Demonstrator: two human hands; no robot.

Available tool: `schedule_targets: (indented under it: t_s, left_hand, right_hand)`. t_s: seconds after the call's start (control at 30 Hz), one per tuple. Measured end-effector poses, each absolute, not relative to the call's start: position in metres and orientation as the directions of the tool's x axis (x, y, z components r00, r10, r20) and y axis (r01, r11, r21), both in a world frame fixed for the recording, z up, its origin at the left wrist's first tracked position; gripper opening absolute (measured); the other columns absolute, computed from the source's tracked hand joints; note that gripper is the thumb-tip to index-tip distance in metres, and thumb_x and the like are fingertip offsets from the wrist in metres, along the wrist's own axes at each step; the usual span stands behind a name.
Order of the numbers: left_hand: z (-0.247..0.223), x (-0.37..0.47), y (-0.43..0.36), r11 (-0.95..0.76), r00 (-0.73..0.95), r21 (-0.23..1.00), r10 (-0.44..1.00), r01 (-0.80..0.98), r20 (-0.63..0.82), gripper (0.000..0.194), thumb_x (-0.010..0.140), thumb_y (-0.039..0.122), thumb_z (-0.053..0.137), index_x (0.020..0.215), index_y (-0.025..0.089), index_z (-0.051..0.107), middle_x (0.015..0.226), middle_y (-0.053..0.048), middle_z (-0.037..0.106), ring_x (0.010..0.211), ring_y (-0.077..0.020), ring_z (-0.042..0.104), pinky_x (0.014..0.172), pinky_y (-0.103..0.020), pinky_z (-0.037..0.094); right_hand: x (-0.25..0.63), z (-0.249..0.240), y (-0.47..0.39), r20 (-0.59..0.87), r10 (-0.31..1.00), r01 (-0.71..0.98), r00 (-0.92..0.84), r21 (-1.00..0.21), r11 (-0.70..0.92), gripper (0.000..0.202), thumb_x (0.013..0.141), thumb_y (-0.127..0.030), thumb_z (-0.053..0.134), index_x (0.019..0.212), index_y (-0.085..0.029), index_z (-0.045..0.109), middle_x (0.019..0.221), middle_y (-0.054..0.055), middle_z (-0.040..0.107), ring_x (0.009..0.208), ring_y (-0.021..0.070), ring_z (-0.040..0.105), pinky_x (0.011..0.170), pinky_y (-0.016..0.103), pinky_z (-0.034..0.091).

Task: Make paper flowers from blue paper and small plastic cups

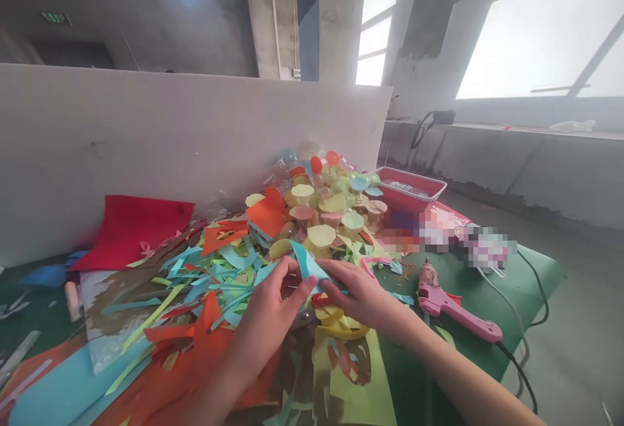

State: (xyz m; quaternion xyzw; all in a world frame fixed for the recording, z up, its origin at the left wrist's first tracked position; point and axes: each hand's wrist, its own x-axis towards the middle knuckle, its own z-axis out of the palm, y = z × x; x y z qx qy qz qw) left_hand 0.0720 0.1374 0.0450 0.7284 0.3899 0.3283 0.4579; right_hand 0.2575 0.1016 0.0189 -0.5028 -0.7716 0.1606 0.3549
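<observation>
A folded piece of light blue paper (307,263) is held up between both hands, above the heap. My left hand (275,299) pinches its lower left side, thumb against the paper. My right hand (358,289) closes on its right edge, fingertips near the left thumb. Just below the hands lie scissors with yellow handles (348,330), partly hidden by them. A yellow-green paper sheet (375,367) with a cut-out opening is beneath the scissors. Blue, green and orange paper scraps (234,257) spread to the left.
A pink glue gun (455,315) lies on the green tabletop (531,276) at right, its cord trailing off the edge. Behind the hands, several paper-topped clear cups (322,236) are piled. A pink basket (412,195) stands behind them; a white panel (195,127) closes off the back.
</observation>
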Motion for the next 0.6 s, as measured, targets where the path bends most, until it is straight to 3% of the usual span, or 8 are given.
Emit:
schedule_targets:
  t_s: [0.07, 0.13, 0.3, 0.37, 0.47, 0.6]
  left_hand:
    - [0.044, 0.072, 0.138, -0.263, 0.488, 0.932, 0.865, 0.247, 0.115, 0.025, 0.082, 0.05, 0.061, 0.084, 0.026, 0.057, 0.08, 0.001, 0.062, 0.077, -0.0187, 0.062, 0.072, -0.029, 0.051]
    - [0.042, 0.072, 0.139, -0.253, 0.486, 0.935, 0.867, 0.249, 0.105, 0.024, 0.083, 0.05, 0.061, 0.087, 0.026, 0.059, 0.083, 0.0, 0.064, 0.08, -0.0191, 0.062, 0.075, -0.03, 0.051]
    - [0.039, 0.073, 0.138, -0.242, 0.533, 0.94, 0.842, 0.239, 0.081, 0.02, 0.087, 0.044, 0.056, 0.096, 0.027, 0.061, 0.091, -0.001, 0.067, 0.087, -0.0195, 0.063, 0.08, -0.031, 0.049]
    - [0.04, 0.072, 0.136, -0.239, 0.568, 0.938, 0.821, 0.249, 0.058, 0.022, 0.088, 0.043, 0.056, 0.101, 0.027, 0.062, 0.098, -0.003, 0.069, 0.09, -0.0205, 0.063, 0.08, -0.031, 0.05]
    - [0.041, 0.071, 0.137, -0.264, 0.57, 0.912, 0.82, 0.313, 0.041, 0.023, 0.088, 0.045, 0.055, 0.1, 0.028, 0.062, 0.104, -0.003, 0.068, 0.092, -0.0214, 0.063, 0.083, -0.032, 0.049]
    - [0.03, 0.068, 0.147, -0.36, 0.406, 0.791, 0.901, 0.495, 0.156, 0.021, 0.087, 0.044, 0.052, 0.097, 0.027, 0.059, 0.103, -0.004, 0.064, 0.099, -0.025, 0.059, 0.087, -0.038, 0.048]
  right_hand:
    - [0.259, 0.02, 0.102, 0.355, 0.91, 0.658, -0.213, -0.637, 0.402, 0.03, 0.101, -0.036, 0.033, 0.089, -0.021, 0.057, 0.08, 0.002, 0.06, 0.075, 0.017, 0.055, 0.07, 0.028, 0.043]
    - [0.26, 0.02, 0.102, 0.318, 0.934, 0.63, -0.164, -0.695, 0.347, 0.036, 0.102, -0.039, 0.03, 0.083, -0.02, 0.054, 0.068, -0.002, 0.051, 0.063, 0.0145, 0.047, 0.06, 0.027, 0.039]
    - [0.261, 0.019, 0.104, 0.354, 0.935, 0.473, -0.033, -0.818, 0.327, 0.025, 0.098, -0.037, 0.038, 0.107, -0.022, 0.055, 0.089, 0.002, 0.058, 0.074, 0.015, 0.05, 0.066, 0.026, 0.043]
    - [0.26, 0.018, 0.104, 0.337, 0.941, 0.425, 0.023, -0.856, 0.296, 0.025, 0.095, -0.042, 0.041, 0.099, -0.021, 0.055, 0.083, 0.0, 0.055, 0.069, 0.0144, 0.048, 0.061, 0.025, 0.041]
    - [0.26, 0.016, 0.107, 0.263, 0.958, 0.331, 0.115, -0.919, 0.213, 0.036, 0.091, -0.055, 0.044, 0.075, -0.022, 0.047, 0.064, -0.005, 0.04, 0.056, 0.0119, 0.037, 0.05, 0.024, 0.033]
    - [0.264, 0.014, 0.114, 0.221, 0.944, 0.279, 0.246, -0.949, 0.149, 0.045, 0.086, -0.062, 0.048, 0.068, -0.023, 0.038, 0.06, -0.007, 0.031, 0.052, 0.0104, 0.032, 0.045, 0.023, 0.028]
